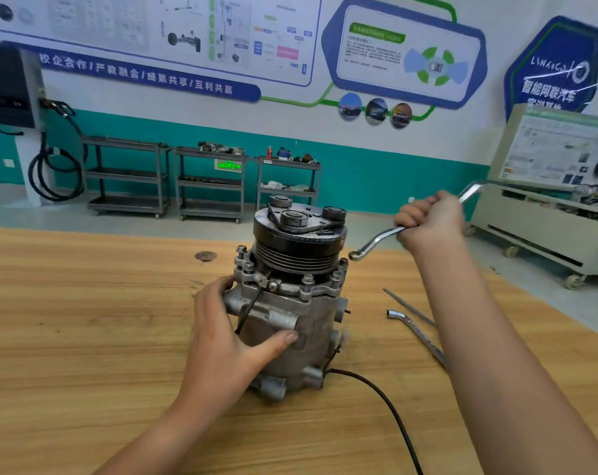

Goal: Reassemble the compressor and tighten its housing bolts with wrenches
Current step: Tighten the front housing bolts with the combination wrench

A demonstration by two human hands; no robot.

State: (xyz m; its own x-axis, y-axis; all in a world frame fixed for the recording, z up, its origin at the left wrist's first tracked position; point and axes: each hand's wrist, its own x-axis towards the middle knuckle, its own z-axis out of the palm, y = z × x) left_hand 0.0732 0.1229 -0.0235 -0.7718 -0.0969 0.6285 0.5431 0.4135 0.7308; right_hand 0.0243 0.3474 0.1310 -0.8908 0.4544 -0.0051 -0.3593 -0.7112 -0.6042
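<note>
Now our left hand point(222, 341) grips the compressor point(301, 320) upright on the bench point(85, 303), our right hand point(431, 219) fists the wrench point(380, 238) just right of its pulley point(296, 260), and a half-seated ring could slip and round a housing bolt point(308, 279).

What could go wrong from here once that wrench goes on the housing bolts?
The compressor stands on end, steadied only by the left hand; wrench torque could twist or tip it.
The wrench in the right hand is not yet on a bolt; seated badly, it may slip against the pulley.
The black cable trails off the base and could snag.
</note>
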